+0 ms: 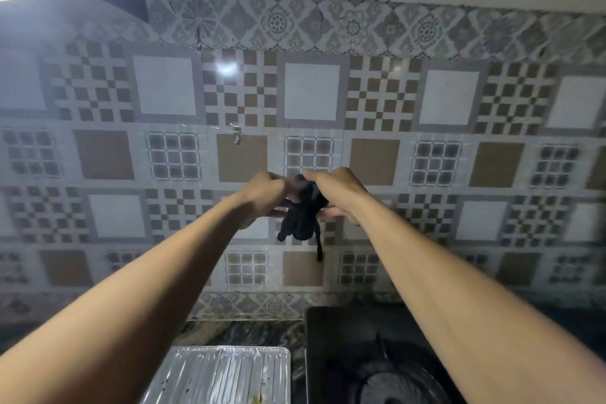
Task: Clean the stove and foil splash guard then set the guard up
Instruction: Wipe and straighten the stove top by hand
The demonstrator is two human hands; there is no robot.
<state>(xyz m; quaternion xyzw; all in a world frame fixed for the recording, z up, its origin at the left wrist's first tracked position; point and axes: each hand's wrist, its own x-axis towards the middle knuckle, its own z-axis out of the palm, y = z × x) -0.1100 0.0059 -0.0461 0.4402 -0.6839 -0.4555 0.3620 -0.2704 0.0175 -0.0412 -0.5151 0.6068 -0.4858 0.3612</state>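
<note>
A home kitchen: patterned wall tiles (311,92) beyond the fingers (278,179), a gas stove (377,364) and marbled worktop (236,333) below them.

Both forearms bare, no sleeves in view; left hand (262,197), right hand (334,193) ungloved

Dark marbled desk (242,333) sits way below the hands. Lying flat on it, under the left one, is the ribbed foil guard (219,374); black stove (377,357) right beside it, under the right.
</note>
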